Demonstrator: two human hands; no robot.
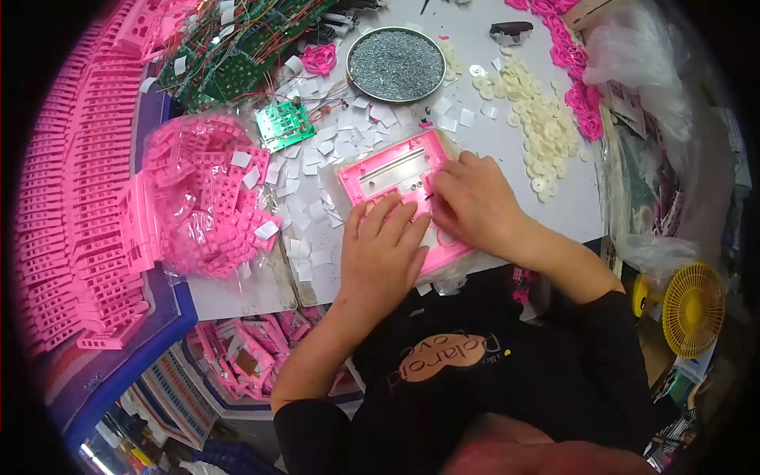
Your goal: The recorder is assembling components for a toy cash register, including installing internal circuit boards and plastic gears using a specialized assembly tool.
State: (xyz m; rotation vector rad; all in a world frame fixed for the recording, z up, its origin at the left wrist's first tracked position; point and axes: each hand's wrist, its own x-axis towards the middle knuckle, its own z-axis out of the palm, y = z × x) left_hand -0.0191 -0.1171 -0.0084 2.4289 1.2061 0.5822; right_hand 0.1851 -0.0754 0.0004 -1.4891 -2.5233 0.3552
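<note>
A shallow pink plastic casing [348, 178] lies tilted on the worktop in front of me, with a clear plastic sheet under it. A silvery strip [393, 173] shows along its far part. My left hand [384, 241] rests on the casing's near left side, fingers slightly apart and laid over its inside. Over the right side, my right hand [479, 202] reaches into the casing with thumb and fingers pinched together. A small dark tip shows by those fingertips; what they hold is too hidden to name.
A round tin of small metal screws [397, 65] stands beyond the casing. Cream discs [538, 111] spread at right; white paper squares [317, 214] lie left. A bag of pink keypads [206, 190], green circuit boards [218, 75], stacked pink casings [79, 174] and a yellow fan [693, 310] surround the worktop.
</note>
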